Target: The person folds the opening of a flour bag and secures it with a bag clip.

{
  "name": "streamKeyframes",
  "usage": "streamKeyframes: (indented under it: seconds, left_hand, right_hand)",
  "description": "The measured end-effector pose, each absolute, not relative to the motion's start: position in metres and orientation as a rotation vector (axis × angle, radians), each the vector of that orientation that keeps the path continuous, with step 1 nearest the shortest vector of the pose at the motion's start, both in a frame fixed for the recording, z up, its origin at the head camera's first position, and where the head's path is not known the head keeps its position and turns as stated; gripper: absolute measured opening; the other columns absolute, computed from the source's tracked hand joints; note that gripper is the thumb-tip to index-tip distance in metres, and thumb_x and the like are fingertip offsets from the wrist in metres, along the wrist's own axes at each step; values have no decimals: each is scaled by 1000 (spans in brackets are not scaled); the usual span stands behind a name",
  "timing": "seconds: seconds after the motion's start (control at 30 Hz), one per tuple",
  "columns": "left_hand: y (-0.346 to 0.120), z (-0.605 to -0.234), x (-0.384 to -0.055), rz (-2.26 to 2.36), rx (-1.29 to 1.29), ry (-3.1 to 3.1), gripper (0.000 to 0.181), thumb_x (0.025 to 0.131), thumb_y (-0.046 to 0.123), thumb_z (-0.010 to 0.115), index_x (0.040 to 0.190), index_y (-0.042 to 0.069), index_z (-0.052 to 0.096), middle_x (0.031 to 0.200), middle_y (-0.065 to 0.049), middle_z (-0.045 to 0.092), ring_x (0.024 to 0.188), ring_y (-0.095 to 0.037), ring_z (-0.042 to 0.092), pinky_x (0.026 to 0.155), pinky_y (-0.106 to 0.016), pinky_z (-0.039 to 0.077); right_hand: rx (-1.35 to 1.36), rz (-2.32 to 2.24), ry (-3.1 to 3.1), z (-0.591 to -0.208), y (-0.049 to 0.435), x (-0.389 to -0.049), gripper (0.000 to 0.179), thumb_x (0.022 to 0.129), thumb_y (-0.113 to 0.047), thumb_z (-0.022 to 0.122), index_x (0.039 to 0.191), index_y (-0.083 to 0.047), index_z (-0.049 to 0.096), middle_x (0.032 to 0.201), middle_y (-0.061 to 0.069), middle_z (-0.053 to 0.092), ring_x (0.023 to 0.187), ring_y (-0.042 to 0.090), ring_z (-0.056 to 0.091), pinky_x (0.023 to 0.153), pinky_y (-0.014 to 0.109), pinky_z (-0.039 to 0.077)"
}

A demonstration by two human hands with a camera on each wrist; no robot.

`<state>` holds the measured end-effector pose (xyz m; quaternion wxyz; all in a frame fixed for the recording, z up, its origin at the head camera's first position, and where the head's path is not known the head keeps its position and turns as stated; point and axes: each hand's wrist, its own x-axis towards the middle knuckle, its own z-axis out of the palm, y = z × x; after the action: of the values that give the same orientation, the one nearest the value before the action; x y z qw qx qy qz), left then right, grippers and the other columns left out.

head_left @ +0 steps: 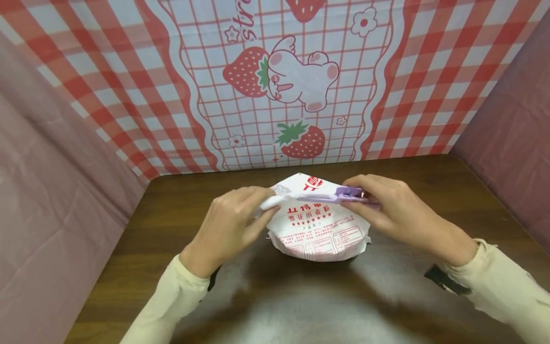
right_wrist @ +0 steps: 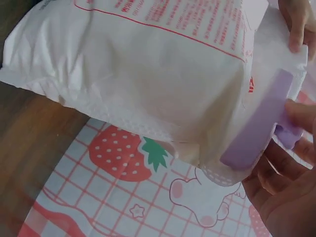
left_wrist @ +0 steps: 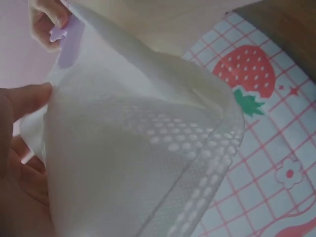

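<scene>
A white bag of flour (head_left: pixel 322 234) with red printing stands on the table, its top folded over. At the fold's left end my left hand (head_left: pixel 232 224) pinches the bag between thumb and fingers. My right hand (head_left: pixel 397 212) grips a purple bag clip (head_left: pixel 349 192) at the fold's right end. In the right wrist view, the clip's long flat bar (right_wrist: pixel 259 123) lies across the bag's top, with the thumb on its outer part and fingers beneath. The left wrist view has the bag's pale, dimpled side (left_wrist: pixel 148 133) close up, beside the left thumb (left_wrist: pixel 32 101).
The brown wooden table (head_left: pixel 142 248) carries the bag near its back edge. Behind it hangs a red-and-white checked cloth (head_left: pixel 275 134) with strawberries and a cartoon rabbit. Pink curtains (head_left: pixel 56 191) close off both sides.
</scene>
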<state>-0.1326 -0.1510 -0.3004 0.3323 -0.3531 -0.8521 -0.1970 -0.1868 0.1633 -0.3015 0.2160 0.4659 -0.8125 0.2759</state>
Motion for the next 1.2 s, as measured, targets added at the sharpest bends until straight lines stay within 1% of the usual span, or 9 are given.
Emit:
streamKeyframes:
  seconds: [0.07, 0.2, 0.33, 0.47, 0.7, 0.87, 1.0, 1.1, 1.2]
  left_hand:
    - [-153, -306, -129, -520, -974, -2233, 19, 88, 17, 74, 102, 5, 70, 97, -6, 72, 89, -17, 69, 77, -35, 57]
    - [-154, -319, -119, -455, -1045, -2269, 27, 83, 15, 76, 106, 3, 68, 104, -8, 71, 94, -19, 70, 80, -36, 57]
    - [-151, -332, -110, -411, -1052, -2325, 40, 86, 18, 74, 123, 7, 63, 116, -7, 69, 101, -19, 69, 82, -35, 57]
    - [-150, -342, -103, -368, -1049, -2352, 53, 91, 18, 70, 141, 13, 55, 127, -8, 63, 107, -20, 67, 80, -36, 58]
    - [-149, -355, -97, -365, -972, -2378, 67, 88, 26, 76, 148, 17, 47, 142, -14, 51, 131, -31, 51, 101, -47, 47]
    - [-158, -358, -102, -503, -900, -2292, 78, 78, 17, 82, 146, 9, 45, 146, -17, 48, 135, -36, 46, 109, -51, 38]
    - [-172, -363, -110, -650, -727, -2268, 88, 72, 9, 85, 147, 3, 40, 141, -17, 53, 129, -34, 52, 106, -50, 40]
    - [-180, -372, -113, -765, -577, -2377, 95, 75, 14, 87, 152, 8, 31, 138, -15, 56, 120, -31, 58, 96, -50, 48]
    - [-185, -382, -113, -942, -471, -2512, 98, 79, 20, 86, 154, 13, 24, 136, -16, 57, 117, -30, 60, 90, -50, 52]
  right_hand:
    - [1326, 760, -2227, -306, 166, -183, 22, 89, -23, 76, 106, -10, 69, 97, -5, 67, 81, 5, 60, 68, 16, 50]
    - [1390, 676, -2175, -318, 171, -172, 42, 99, -44, 55, 108, -6, 70, 105, 0, 65, 95, 12, 59, 85, 18, 45]
    - [1387, 616, -2077, -330, 173, -161, 47, 102, -44, 51, 114, -3, 70, 114, 9, 66, 106, 25, 59, 104, 23, 35]
    - [1371, 599, -1983, -341, 173, -151, 44, 104, -38, 51, 118, -1, 71, 121, 17, 67, 112, 35, 61, 112, 28, 32]
    - [1281, 630, -2003, -352, 176, -145, 44, 105, -34, 48, 124, 0, 67, 127, 20, 64, 123, 34, 57, 114, 30, 32]
    - [1174, 793, -1919, -349, 181, -155, 42, 104, -31, 52, 110, 6, 70, 109, 19, 69, 110, 25, 63, 105, 25, 40]
    - [1125, 898, -1963, -350, 192, -166, 42, 102, -33, 56, 109, 5, 70, 105, 15, 70, 103, 18, 63, 98, 18, 42]
    - [1045, 907, -2129, -363, 203, -167, 39, 96, -26, 67, 124, 1, 65, 116, 12, 68, 109, 15, 61, 101, 15, 38]
    - [907, 903, -2366, -380, 212, -159, 55, 89, -17, 75, 139, -6, 54, 125, 8, 66, 111, 17, 61, 98, 11, 36]
